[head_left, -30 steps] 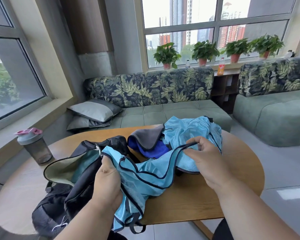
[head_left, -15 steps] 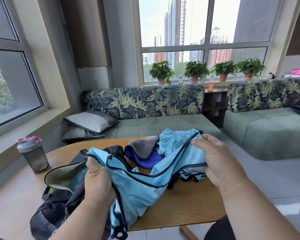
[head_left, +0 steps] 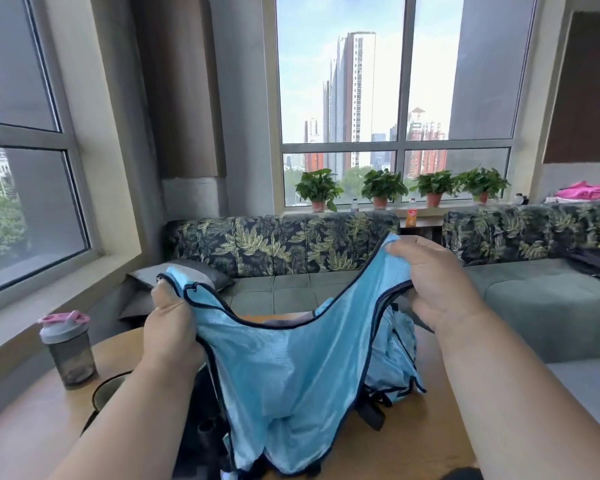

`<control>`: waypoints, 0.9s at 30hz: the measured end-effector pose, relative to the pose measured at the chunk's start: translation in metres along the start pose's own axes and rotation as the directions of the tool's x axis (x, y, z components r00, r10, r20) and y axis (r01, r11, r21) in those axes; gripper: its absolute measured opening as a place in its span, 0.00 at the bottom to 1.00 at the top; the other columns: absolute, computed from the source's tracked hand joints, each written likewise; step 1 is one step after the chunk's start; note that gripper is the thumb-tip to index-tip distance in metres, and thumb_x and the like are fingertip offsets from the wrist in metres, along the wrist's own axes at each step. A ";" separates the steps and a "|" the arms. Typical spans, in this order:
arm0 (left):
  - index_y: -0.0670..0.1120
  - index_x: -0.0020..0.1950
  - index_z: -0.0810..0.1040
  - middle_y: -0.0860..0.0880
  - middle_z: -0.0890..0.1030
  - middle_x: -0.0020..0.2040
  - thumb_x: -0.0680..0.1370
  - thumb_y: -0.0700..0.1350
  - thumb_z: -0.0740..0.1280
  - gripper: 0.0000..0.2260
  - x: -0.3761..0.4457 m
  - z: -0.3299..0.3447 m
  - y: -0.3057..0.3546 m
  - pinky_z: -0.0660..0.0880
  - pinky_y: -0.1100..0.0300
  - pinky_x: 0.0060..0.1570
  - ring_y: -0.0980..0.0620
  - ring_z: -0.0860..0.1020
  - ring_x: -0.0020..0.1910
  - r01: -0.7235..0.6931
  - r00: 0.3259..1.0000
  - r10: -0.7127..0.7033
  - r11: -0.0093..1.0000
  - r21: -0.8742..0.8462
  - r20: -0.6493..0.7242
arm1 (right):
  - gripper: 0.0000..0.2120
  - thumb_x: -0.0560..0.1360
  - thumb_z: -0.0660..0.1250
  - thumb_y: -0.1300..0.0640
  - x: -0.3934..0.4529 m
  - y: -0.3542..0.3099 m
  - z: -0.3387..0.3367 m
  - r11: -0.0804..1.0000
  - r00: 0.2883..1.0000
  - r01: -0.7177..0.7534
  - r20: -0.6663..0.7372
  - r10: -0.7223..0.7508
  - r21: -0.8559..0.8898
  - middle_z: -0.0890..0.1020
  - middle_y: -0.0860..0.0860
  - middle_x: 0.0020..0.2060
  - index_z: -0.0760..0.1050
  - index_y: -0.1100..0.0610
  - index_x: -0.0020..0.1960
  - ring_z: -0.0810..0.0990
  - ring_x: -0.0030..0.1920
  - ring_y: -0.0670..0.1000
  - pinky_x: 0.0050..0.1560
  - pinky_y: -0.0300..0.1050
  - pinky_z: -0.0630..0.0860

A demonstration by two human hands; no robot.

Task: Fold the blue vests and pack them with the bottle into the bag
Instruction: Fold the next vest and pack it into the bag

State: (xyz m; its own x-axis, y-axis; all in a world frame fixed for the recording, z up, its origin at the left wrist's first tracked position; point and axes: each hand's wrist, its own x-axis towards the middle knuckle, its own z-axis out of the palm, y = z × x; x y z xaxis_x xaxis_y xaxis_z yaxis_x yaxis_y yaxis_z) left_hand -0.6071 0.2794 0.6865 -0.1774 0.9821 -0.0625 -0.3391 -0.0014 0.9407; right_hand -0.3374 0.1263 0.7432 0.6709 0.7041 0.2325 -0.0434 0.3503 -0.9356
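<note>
**Hands lift a blue vest off the table to spread it**

Hands first: I have my left hand [head_left: 174, 327] clenched around one shoulder strap of a light blue vest [head_left: 288, 375], and my right hand [head_left: 437, 282] pinching the other strap between thumb and fingers. Both grip cloth. The vest hangs between them in the air, its dark-trimmed neckline sagging in a curve and its body draping down toward the near edge of the round wooden table [head_left: 413, 441].

Half a second ago the same vest was bunched low over the table with my hands closer together. Now it is raised and pulled wide, and my view has tilted up toward the window. I judge this to be the shake-out before the first fold, so folding has barely begun and nothing looks packed yet.

Behind the hanging cloth, more light blue fabric [head_left: 395, 358] lies heaped on the table, likely a second vest. The dark bag [head_left: 201, 434] sits under my left forearm, mostly hidden, with its pale-lined opening [head_left: 108, 393] showing to the left. The bottle [head_left: 69, 348], grey with a pink lid, stands upright on the table's left side, well apart from the bag.

Beyond the table are a leaf-patterned sofa [head_left: 281, 244] and potted plants [head_left: 381, 185] on the windowsill.
</note>
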 end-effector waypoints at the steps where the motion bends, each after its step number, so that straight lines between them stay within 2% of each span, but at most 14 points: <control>1: 0.44 0.55 0.78 0.42 0.82 0.51 0.81 0.69 0.53 0.30 0.003 0.002 0.003 0.81 0.45 0.53 0.42 0.82 0.47 0.003 1.000 -0.003 1.000 0.004 -0.004 | 0.06 0.77 0.72 0.62 -0.001 -0.004 0.002 1.000 1.000 -0.003 0.001 0.003 0.002 0.80 0.56 0.35 0.80 0.55 0.42 0.79 0.39 0.57 0.45 0.54 0.74; 5: 0.43 0.51 0.77 0.42 0.83 0.48 0.80 0.68 0.55 0.28 -0.001 0.007 0.014 0.77 0.51 0.42 0.46 0.80 0.41 0.006 1.000 -0.004 0.997 -0.083 0.029 | 0.07 0.78 0.70 0.64 -0.003 -0.015 0.007 1.000 1.000 -0.005 0.002 0.005 0.025 0.81 0.52 0.32 0.80 0.55 0.43 0.79 0.34 0.54 0.42 0.47 0.73; 8: 0.46 0.49 0.75 0.46 0.78 0.44 0.83 0.59 0.60 0.17 -0.006 0.010 0.031 0.73 0.53 0.38 0.48 0.77 0.37 0.009 0.996 0.005 0.986 -0.166 0.084 | 0.08 0.79 0.69 0.64 -0.002 -0.030 0.011 0.998 1.000 0.017 -0.006 -0.017 0.056 0.81 0.51 0.33 0.78 0.54 0.44 0.79 0.32 0.50 0.36 0.41 0.75; 11: 0.47 0.46 0.74 0.47 0.77 0.41 0.82 0.51 0.65 0.10 -0.013 0.017 0.050 0.74 0.53 0.40 0.48 0.77 0.37 -0.009 0.992 0.034 0.980 -0.200 0.119 | 0.10 0.80 0.68 0.65 -0.001 -0.048 0.016 0.989 0.995 0.094 0.025 -0.098 0.114 0.81 0.53 0.40 0.77 0.51 0.46 0.80 0.37 0.52 0.37 0.45 0.76; 13: 0.48 0.45 0.73 0.45 0.74 0.42 0.75 0.52 0.70 0.10 -0.019 0.022 0.059 0.74 0.47 0.43 0.45 0.75 0.40 -0.021 0.984 0.058 0.976 -0.216 0.166 | 0.11 0.81 0.66 0.66 -0.003 -0.055 0.024 0.983 0.987 0.137 0.072 -0.146 0.122 0.81 0.53 0.41 0.77 0.51 0.45 0.80 0.38 0.53 0.39 0.47 0.75; 15: 0.48 0.47 0.73 0.45 0.73 0.43 0.66 0.54 0.70 0.15 -0.020 0.026 0.059 0.72 0.42 0.44 0.43 0.74 0.42 -0.012 0.972 0.058 0.979 -0.202 0.226 | 0.13 0.81 0.64 0.66 -0.011 -0.052 0.034 0.988 0.980 0.145 0.125 -0.152 0.060 0.82 0.51 0.41 0.79 0.51 0.43 0.79 0.39 0.53 0.40 0.48 0.75; 16: 0.47 0.48 0.74 0.44 0.74 0.42 0.67 0.53 0.70 0.14 -0.024 0.027 0.058 0.73 0.43 0.43 0.43 0.75 0.41 -0.025 0.967 0.068 0.984 -0.178 0.244 | 0.15 0.81 0.64 0.66 -0.016 -0.046 0.038 0.990 0.979 0.143 0.148 -0.140 -0.010 0.83 0.50 0.42 0.81 0.51 0.42 0.79 0.41 0.53 0.42 0.49 0.75; 18: 0.46 0.49 0.75 0.43 0.75 0.39 0.75 0.49 0.67 0.08 -0.038 0.030 0.051 0.73 0.50 0.38 0.45 0.76 0.36 -0.066 0.957 0.097 0.990 -0.121 0.273 | 0.18 0.80 0.63 0.64 -0.027 -0.026 0.046 0.977 0.978 0.123 0.188 -0.090 -0.172 0.85 0.48 0.47 0.86 0.49 0.41 0.80 0.49 0.53 0.51 0.50 0.74; 19: 0.46 0.49 0.74 0.43 0.75 0.38 0.78 0.48 0.66 0.06 -0.043 0.030 0.045 0.73 0.52 0.35 0.46 0.76 0.35 -0.074 0.951 0.099 0.993 -0.097 0.292 | 0.19 0.81 0.62 0.64 -0.033 -0.016 0.048 0.968 0.979 0.099 0.197 -0.053 -0.231 0.85 0.46 0.50 0.87 0.49 0.41 0.80 0.53 0.49 0.54 0.49 0.74; 21: 0.46 0.48 0.74 0.43 0.75 0.37 0.81 0.46 0.65 0.05 -0.050 0.029 0.033 0.71 0.54 0.31 0.45 0.75 0.34 -0.079 0.937 0.095 0.995 -0.060 0.336 | 0.18 0.81 0.61 0.63 -0.045 0.008 0.053 0.951 0.979 0.038 0.201 0.026 -0.306 0.84 0.43 0.53 0.87 0.49 0.42 0.77 0.56 0.42 0.53 0.44 0.71; 24: 0.45 0.47 0.74 0.43 0.76 0.40 0.80 0.48 0.67 0.08 -0.059 0.025 0.016 0.71 0.49 0.35 0.44 0.75 0.37 -0.111 0.926 0.105 0.994 -0.004 0.362 | 0.15 0.81 0.63 0.60 -0.062 0.042 0.057 0.935 0.968 -0.010 0.230 0.097 -0.356 0.85 0.41 0.51 0.87 0.49 0.45 0.78 0.56 0.40 0.51 0.40 0.70; 27: 0.43 0.47 0.76 0.41 0.78 0.39 0.80 0.48 0.69 0.09 -0.066 0.021 0.004 0.71 0.46 0.39 0.43 0.76 0.37 -0.109 0.916 0.086 0.993 0.035 0.393 | 0.08 0.79 0.69 0.57 -0.072 0.061 0.060 0.941 0.963 -0.013 0.250 0.103 -0.339 0.87 0.43 0.46 0.86 0.50 0.46 0.83 0.51 0.46 0.49 0.40 0.73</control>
State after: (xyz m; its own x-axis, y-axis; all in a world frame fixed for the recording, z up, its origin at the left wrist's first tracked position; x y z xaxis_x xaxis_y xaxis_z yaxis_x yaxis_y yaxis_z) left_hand -0.5774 0.2183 0.7009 0.1713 0.9730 0.1550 -0.2854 -0.1016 0.9530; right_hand -0.4326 0.1342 0.6854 0.4565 0.8684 0.1937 0.2018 0.1110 -0.9731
